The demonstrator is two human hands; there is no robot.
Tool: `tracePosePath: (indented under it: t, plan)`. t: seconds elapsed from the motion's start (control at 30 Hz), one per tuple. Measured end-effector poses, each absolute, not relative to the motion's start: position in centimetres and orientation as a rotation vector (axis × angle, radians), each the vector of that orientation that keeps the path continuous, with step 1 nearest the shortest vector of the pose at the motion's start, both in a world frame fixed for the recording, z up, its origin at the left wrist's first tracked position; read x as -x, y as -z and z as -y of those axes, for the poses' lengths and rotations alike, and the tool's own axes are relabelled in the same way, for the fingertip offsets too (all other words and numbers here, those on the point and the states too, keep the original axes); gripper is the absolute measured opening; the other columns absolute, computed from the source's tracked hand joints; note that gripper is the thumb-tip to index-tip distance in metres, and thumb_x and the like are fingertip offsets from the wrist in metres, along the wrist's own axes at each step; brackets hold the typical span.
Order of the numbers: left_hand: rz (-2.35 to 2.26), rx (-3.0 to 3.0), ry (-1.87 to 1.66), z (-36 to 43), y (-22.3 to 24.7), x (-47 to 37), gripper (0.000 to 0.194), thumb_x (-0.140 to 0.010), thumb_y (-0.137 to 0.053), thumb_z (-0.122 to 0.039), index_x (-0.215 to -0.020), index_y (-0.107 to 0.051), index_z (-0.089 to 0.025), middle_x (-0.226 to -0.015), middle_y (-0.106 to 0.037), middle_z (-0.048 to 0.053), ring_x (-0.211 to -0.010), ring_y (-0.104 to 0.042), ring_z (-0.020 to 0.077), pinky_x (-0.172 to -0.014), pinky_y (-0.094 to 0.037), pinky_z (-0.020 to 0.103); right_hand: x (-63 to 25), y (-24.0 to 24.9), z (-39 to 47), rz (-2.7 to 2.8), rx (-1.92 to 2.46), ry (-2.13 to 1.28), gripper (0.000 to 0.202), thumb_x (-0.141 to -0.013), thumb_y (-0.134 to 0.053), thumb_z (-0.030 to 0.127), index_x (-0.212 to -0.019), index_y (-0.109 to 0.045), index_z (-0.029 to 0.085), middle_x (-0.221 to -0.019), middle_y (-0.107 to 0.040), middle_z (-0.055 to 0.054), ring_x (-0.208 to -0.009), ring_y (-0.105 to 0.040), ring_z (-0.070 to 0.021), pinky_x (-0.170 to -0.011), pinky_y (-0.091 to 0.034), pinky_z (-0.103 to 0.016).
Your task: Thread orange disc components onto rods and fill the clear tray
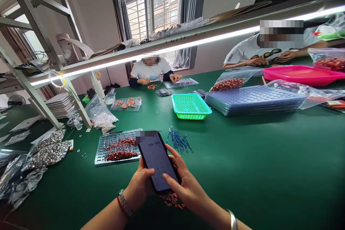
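Note:
A dark smartphone (157, 161) is held up over the green table, its screen showing numbers. My left hand (138, 185) grips its lower left side, thumb on the screen edge. Around the right side is my right hand (185, 183), its thumb over the screen. Small red pieces (174, 200) lie on the table just below the phone. Behind the phone on the left, a tray (100, 154) bears rows of red-tipped pins. Thin blue sticks (179, 140) lie loose to the phone's upper right.
A green basket (192, 105), stacked clear trays (256, 99) and a pink tray (302, 73) stand further back. Bags of silvery beads (51, 149) lie at left. Two people sit across the green table (256, 158), under a lit shelf (188, 39).

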State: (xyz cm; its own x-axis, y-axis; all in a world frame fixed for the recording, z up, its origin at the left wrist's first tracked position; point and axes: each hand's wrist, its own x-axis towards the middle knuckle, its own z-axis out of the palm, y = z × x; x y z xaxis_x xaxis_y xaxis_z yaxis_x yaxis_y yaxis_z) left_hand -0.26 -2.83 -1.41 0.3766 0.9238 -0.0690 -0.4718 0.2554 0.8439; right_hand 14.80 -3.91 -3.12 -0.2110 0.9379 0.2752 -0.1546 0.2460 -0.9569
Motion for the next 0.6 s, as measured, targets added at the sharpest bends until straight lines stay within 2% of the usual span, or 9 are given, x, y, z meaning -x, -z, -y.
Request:
tracePosePath:
  t: [0.13, 0.33, 0.5, 0.6]
  plan:
    - [-0.636, -0.877, -1.043, 2.80, 1.37, 0.53, 0.079, -0.050, -0.074, -0.008, -0.123, -0.047, -0.024, -0.114, -0.065, 0.006, -0.106, -0.060, 0.0261, -0.093, -0.045, 0.039, -14.89, 3.09, 3.83, 1.371, 0.793, -1.244, 0.071, -0.089, -0.051, 0.034, -0.145, -0.009, 0.027, -0.121, -0.046, -0.012, -0.102, -0.058, -0.0256, -0.093, -0.045, -0.046]
    - [-0.657, -0.876, -1.042, 2.57, 1.54, 0.55, 0.076, -0.053, -0.072, -0.007, -0.123, -0.047, -0.025, -0.115, -0.064, 0.006, -0.108, -0.058, 0.0269, -0.095, -0.043, 0.042, -14.85, 3.04, 3.84, 1.365, 0.790, -1.260, 0.071, -0.088, -0.052, 0.034, -0.145, -0.010, 0.027, -0.121, -0.046, -0.012, -0.102, -0.058, -0.0258, -0.092, -0.045, -0.045]
    - [-0.679, -0.849, -1.044, 2.55, 1.69, 0.49, 0.060, -0.066, -0.070, -0.022, -0.121, -0.047, -0.024, -0.114, -0.064, 0.007, -0.107, -0.059, 0.0265, -0.095, -0.044, 0.043, -14.86, 2.98, 3.81, 1.354, 0.744, -1.279, 0.070, -0.090, -0.051, 0.037, -0.145, -0.010, 0.028, -0.121, -0.048, -0.011, -0.105, -0.056, -0.0252, -0.092, -0.045, -0.043]
    - [-0.684, -0.846, -1.039, 2.62, 1.62, 0.50, 0.058, -0.067, -0.070, -0.021, -0.120, -0.048, -0.024, -0.115, -0.063, 0.007, -0.107, -0.059, 0.0257, -0.093, -0.045, 0.042, -14.91, 3.10, 3.69, 1.311, 0.759, -1.291, 0.063, -0.092, -0.047, 0.042, -0.145, -0.015, 0.027, -0.118, -0.050, -0.010, -0.104, -0.056, -0.0243, -0.092, -0.045, -0.042]
